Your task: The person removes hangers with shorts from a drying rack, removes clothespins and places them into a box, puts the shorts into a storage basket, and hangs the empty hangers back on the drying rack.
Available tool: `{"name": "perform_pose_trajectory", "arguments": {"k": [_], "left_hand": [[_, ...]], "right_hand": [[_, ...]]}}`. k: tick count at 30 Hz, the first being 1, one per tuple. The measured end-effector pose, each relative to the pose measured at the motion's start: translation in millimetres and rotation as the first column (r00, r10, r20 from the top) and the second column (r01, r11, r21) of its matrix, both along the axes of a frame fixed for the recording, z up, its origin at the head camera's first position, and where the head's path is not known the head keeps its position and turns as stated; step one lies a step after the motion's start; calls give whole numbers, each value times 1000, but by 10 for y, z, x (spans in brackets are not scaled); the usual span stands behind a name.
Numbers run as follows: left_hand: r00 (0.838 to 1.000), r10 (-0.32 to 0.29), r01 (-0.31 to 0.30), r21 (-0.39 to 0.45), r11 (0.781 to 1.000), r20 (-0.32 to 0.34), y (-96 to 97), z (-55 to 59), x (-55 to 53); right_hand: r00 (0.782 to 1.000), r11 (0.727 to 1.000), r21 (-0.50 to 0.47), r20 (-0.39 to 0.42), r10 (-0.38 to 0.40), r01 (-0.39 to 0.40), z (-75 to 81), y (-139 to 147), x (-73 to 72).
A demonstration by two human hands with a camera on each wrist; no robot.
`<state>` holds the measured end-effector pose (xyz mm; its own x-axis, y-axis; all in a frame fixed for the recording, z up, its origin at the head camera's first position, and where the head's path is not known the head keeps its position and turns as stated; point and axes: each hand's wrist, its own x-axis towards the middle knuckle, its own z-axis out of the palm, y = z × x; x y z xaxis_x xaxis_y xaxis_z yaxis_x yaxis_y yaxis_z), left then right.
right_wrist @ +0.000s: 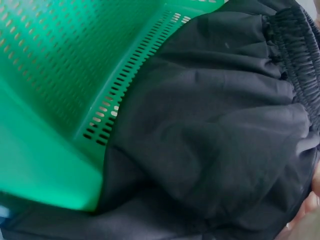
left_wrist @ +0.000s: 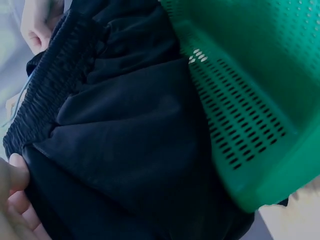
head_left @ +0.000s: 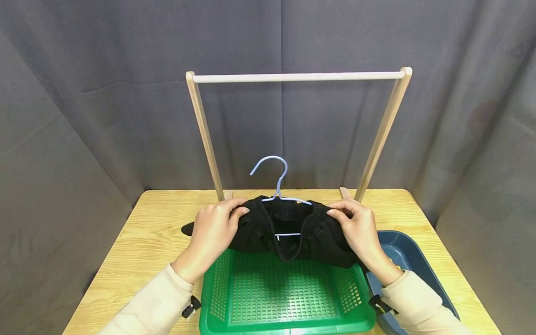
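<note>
Black pants point(head_left: 251, 235) with a gathered elastic waistband point(left_wrist: 55, 75) are spread over the far part of the green basket point(head_left: 284, 302). A light blue hanger point(head_left: 279, 184) sits inside the waist opening, its hook standing up above the cloth and its lower bar showing in the opening. My left hand point(head_left: 215, 228) pinches the left side of the waistband between thumb and fingers. At the right side, my right hand point(head_left: 358, 228) pinches the cloth the same way. How long the legs are cannot be seen.
Behind the basket stands a rack with a white rod point(head_left: 299, 77) and wooden posts point(head_left: 205, 135). A dark blue tray point(head_left: 418, 260) lies on the wooden table point(head_left: 125, 260), right of the basket and partly under my right forearm. Grey curtains point(head_left: 104, 116) hang around the table.
</note>
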<state>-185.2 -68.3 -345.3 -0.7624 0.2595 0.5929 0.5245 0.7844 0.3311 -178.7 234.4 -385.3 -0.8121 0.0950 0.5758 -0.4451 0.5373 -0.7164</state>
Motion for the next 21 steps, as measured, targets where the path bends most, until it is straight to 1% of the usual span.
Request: {"name": "perform_pose_trajectory", "arguments": {"k": [4, 6, 8, 10, 13, 16, 21], "left_hand": [[1000, 1, -1, 26, 1000, -14, -25, 42, -20], [1000, 0, 0, 43, 999, -9, -40, 60, -26], [1000, -9, 9, 56, 998, -6, -52, 75, -29], [1000, -24, 24, 54, 998, -13, -64, 82, -31], [998, -45, 47, 32, 998, -46, -79, 84, -28], [996, -55, 56, 9, 998, -75, -94, 70, -30], [995, -40, 41, 5, 999, -96, -138, 35, -43]], "right_hand": [[999, 997, 52, 4, 48, -48, 58, 20, 37], [996, 989, 118, -9, 86, -84, 100, 33, 55], [992, 971, 209, -33, 126, -116, 139, 39, 68], [985, 942, 304, -57, 164, -139, 172, 26, 77], [976, 901, 410, -94, 197, -142, 208, -24, 69], [972, 886, 448, -129, 196, -119, 233, -76, 44], [973, 890, 448, -160, 167, -79, 254, -72, 20]]}}
